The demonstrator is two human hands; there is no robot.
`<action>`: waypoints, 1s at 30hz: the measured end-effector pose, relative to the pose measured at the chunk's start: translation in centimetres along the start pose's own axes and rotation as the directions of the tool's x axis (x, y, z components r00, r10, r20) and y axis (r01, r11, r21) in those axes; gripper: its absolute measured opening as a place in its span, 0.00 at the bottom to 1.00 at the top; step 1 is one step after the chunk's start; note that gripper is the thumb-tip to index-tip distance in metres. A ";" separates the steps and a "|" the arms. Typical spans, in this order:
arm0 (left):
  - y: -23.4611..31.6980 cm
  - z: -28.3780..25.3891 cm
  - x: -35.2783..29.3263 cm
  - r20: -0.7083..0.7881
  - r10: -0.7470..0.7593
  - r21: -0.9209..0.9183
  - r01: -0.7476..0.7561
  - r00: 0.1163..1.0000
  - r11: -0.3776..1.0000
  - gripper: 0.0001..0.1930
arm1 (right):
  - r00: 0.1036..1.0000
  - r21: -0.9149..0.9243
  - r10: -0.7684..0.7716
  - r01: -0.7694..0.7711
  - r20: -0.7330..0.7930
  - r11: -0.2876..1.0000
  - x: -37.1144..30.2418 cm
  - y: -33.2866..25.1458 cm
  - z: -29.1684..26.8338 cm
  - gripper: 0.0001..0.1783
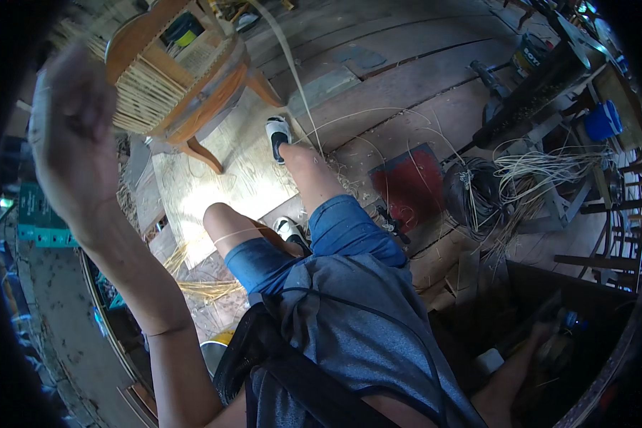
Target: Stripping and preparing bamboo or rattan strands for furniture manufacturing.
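Observation:
My left hand (75,135) is raised at the far left, smeared by motion, so its fingers cannot be read. Just right of it stands a wooden chair (225,100) with curved legs. Pale cane strands (146,103) stretch closely side by side across its frame. One long pale strip (289,60) arcs down from the top edge to the floor beside my foot. A thin strand (237,233) crosses my bare knee. Low on the right, my right hand (541,334) reaches into deep shadow near a small blue-capped object (571,319); its fingers do not show clearly.
A light plywood board (185,192) lies under the chair. On the right are a red mat (410,185), a dark coil (471,196), tangled cane (542,171) and a blue cup (603,120). Loose cane (210,287) lies left of my legs, by a teal box (43,214).

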State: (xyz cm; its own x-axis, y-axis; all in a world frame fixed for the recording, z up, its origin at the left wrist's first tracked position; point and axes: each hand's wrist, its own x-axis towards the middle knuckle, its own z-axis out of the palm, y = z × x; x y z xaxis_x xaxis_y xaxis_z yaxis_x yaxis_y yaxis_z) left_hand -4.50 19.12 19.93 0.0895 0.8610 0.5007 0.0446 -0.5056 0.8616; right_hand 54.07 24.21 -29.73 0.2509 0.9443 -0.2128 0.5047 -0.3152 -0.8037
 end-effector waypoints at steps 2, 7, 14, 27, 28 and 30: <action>-5.0 5.5 2.8 -0.042 0.200 0.381 -0.169 0.979 0.909 0.08 | 0.909 -0.145 0.148 -0.219 -0.389 0.965 -8.1 7.4 -27.4 0.17; -8.0 13.2 3.7 0.422 0.012 0.433 -0.213 0.907 0.876 0.06 | 0.906 0.341 -0.349 0.416 -0.241 0.843 -6.2 -23.0 -12.4 0.26; -7.8 4.1 2.2 0.282 -0.136 0.584 -0.058 0.950 0.810 0.05 | 0.448 0.138 -0.672 0.764 0.589 0.630 -9.1 -47.6 2.3 0.14; -12.4 -11.3 -19.9 -0.447 -0.152 0.631 0.431 0.882 0.644 0.08 | 0.473 -0.671 -0.802 0.730 0.364 0.127 9.0 -47.4 4.8 0.15; -13.6 -8.6 -19.6 -0.606 -0.239 0.350 0.524 0.758 0.776 0.08 | 0.527 -0.580 -0.750 0.779 0.401 0.237 3.3 -49.9 8.3 0.18; -14.1 -4.6 -18.3 -0.593 -0.207 0.311 0.458 0.778 0.832 0.09 | 0.227 -0.069 -0.710 0.967 0.666 0.244 -5.2 -53.0 13.0 0.21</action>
State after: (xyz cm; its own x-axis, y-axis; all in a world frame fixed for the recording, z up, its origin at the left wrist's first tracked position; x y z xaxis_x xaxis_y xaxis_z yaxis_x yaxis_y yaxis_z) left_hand -11.32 10.81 -1.01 -0.5298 0.8069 0.2610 0.3878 -0.0432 0.9207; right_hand 15.30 37.27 6.71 -0.8521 0.5007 0.1522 0.4229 0.8302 -0.3632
